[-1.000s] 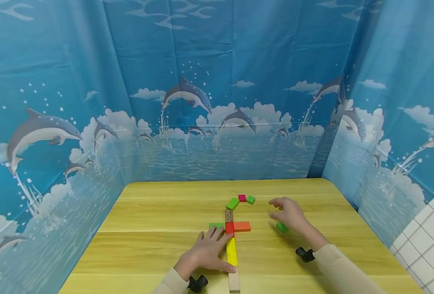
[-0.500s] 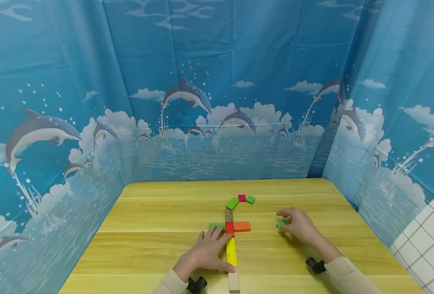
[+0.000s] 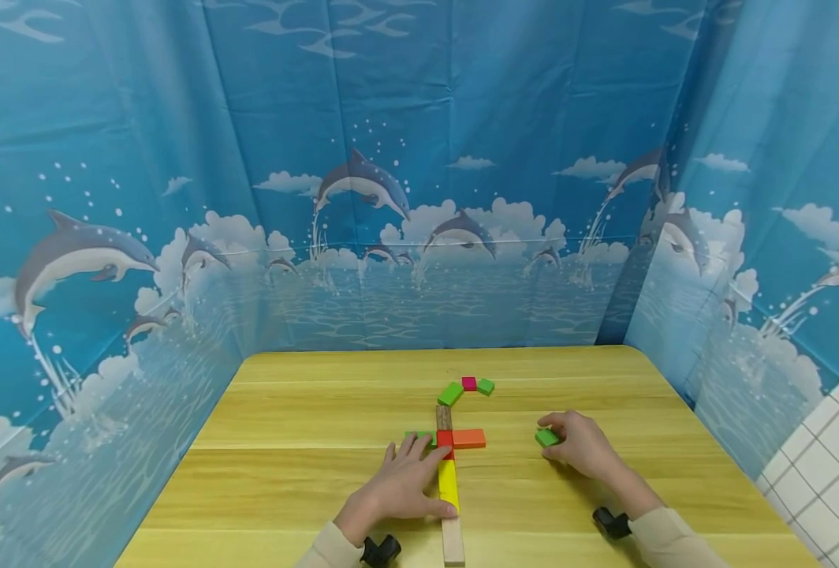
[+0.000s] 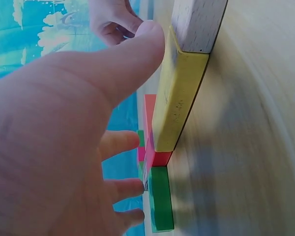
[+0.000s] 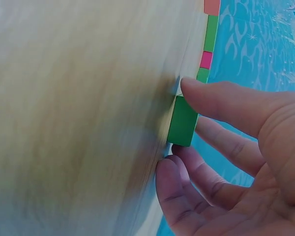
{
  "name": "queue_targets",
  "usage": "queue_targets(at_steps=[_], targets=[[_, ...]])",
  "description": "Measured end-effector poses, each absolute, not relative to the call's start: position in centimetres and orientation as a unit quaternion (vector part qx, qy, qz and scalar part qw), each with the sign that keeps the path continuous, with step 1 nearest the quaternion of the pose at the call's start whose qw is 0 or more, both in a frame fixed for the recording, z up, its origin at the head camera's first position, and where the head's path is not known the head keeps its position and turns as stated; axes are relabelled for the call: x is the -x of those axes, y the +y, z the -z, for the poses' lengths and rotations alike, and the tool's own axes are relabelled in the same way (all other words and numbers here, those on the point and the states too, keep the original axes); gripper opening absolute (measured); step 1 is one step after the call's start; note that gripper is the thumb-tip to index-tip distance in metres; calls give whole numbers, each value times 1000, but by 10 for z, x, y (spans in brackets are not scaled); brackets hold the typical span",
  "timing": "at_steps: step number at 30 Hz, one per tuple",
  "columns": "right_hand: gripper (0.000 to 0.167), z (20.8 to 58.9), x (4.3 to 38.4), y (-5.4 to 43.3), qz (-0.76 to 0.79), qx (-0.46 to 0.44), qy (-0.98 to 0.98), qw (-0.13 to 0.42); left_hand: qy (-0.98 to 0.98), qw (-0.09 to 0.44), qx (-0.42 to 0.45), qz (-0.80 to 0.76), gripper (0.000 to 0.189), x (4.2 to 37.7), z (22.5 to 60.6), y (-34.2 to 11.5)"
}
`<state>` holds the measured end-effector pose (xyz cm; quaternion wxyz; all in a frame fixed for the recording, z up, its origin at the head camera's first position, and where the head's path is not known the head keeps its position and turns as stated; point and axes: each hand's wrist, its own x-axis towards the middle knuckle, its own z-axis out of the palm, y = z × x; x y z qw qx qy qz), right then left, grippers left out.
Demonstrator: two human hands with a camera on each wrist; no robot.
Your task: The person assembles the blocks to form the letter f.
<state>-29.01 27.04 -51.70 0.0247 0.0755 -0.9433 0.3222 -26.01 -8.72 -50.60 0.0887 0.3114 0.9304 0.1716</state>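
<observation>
My right hand point(image 3: 581, 446) pinches a small green block point(image 5: 183, 120) between thumb and fingers, low at the wooden table, right of a row of blocks. With fingers spread, my left hand point(image 3: 404, 481) lies over the row; its thumb is by the near end of the yellow block point(image 4: 179, 98), and its fingertips reach the red block point(image 3: 444, 439). Those fingers partly cover another green block point(image 4: 161, 199) left of the red one. An orange block point(image 3: 469, 439) juts out to the right. A pale wooden block point(image 3: 453, 543) lies nearest to me.
Beyond the red block, a brown block point(image 3: 444, 416), a tilted green block point(image 3: 451, 394), a magenta block point(image 3: 469, 384) and a smaller green block point(image 3: 486, 386) form a curve to the right. A blue dolphin-print curtain point(image 3: 419, 308) borders the table point(image 3: 306, 394).
My right hand has shifted right and down from above the loose green block and now pinches it. My left hand has barely moved, and the row of blocks stays as it was.
</observation>
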Motion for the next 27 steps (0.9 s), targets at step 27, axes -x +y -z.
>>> queue_targets(at_steps=[27], targets=[[39, 517, 290, 263, -299, -76, -950, 49, 927, 89, -318, -176, 88, 257, 510, -91]])
